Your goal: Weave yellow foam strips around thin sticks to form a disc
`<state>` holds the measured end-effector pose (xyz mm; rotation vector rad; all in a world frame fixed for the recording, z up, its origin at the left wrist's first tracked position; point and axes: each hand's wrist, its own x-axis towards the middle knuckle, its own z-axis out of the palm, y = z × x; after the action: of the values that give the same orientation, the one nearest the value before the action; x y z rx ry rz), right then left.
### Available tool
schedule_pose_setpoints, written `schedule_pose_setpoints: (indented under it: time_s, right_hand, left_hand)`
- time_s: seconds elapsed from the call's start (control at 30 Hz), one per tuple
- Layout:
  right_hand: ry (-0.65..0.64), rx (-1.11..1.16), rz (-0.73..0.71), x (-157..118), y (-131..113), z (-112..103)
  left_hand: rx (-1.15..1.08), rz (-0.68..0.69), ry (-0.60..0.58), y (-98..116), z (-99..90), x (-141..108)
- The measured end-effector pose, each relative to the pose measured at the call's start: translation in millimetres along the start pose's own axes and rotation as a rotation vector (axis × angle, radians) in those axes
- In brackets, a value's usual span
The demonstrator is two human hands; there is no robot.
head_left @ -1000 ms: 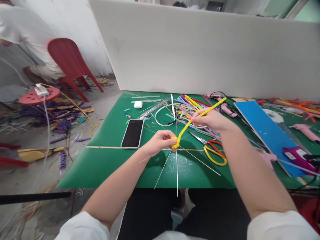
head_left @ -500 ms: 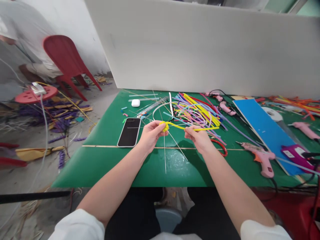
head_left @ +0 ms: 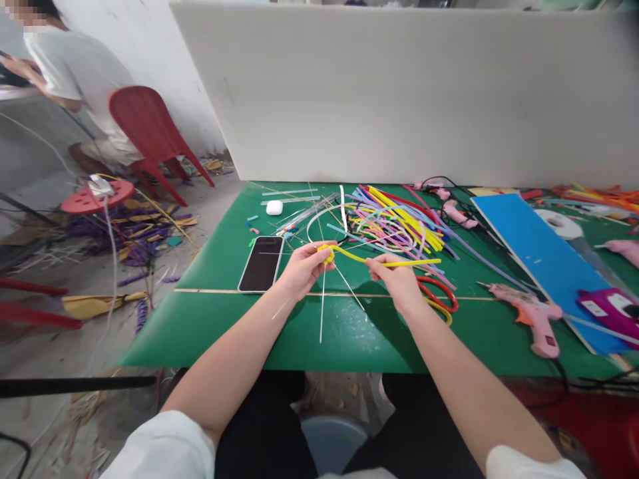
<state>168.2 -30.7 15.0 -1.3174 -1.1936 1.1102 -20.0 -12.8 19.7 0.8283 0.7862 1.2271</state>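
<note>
- The left hand [head_left: 302, 273] was closed narrowly, its thumb and fingers pinching a small, bright yellow, lumpy bundle [head_left: 326, 253] of wrapped strip.
- The bundle sat at the left fingertips, above the tabletop and to the left of the right hand [head_left: 397, 279]; it looked compact and roughly round, partly covered by the fingers.
- Thin, straight, pale rods [head_left: 323, 306] spread out from the bundle like spokes: two slanted down towards the wearer, another reached left across the phone, and others pointed away beyond the hands.
- A long, narrow, yellow flexible strip [head_left: 412, 263] ran from the bundle to the right hand, bending gently between the two hands, its free end sticking out past the right fingers.
- The right hand was also narrow, gripping that strip between thumb and fingers.
- Left of the left hand lay a dark-screened phone with a pale edge [head_left: 260, 264], with a small, white, rounded case [head_left: 274, 207] beyond it.
- Beyond the right hand was a loose heap of multicoloured thin strips [head_left: 389, 223].
- Scissors with red and yellow handles [head_left: 453, 297] lay just beside the right hand, partly hidden by it.
- Farther right, a pink glue gun [head_left: 539, 316] rested on the smooth green tabletop [head_left: 224, 332].
</note>
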Motion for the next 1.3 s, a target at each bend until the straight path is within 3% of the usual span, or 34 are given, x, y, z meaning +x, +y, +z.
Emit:
schedule_pose_setpoints:
  time_s: [0.2, 0.43, 0.63, 0.8, 1.0, 1.17, 1.23, 1.3]
  right_hand:
    - [0.001, -0.134, -0.070, -9, -9, -6]
    - [-0.163, -0.091, -0.156, -15, -9, 7]
    - [-0.006, -0.355, -0.439, -18, -13, 26]
    - [0.040, -0.540, -0.566, -15, -10, 27]
    - [-0.169, -0.650, -0.718, -14, -15, 14]
    - [-0.389, -0.744, -0.680, -16, -29, -1]
    - [-0.413, -0.775, -0.660, -18, -32, -3]
    - [-0.341, -0.793, -0.649, -20, -33, -4]
  left_hand:
    - [0.020, -0.007, 0.068, -1, 1.1, 6]
    - [-0.012, 0.029, 0.090, -5, 5.5, 4]
    - [0.020, 0.046, 0.117, -8, -1.6, -3]
    - [0.065, 0.099, 0.144, -8, -4.8, -6]
    - [0.266, 0.136, 0.208, -10, -4.4, -7]
    - [0.504, 0.143, 0.120, -15, -6.7, -10]
    - [0.507, 0.070, 0.057, -15, -6.3, -11]
    - [0.456, 0.014, 0.001, -13, -5.1, -12]
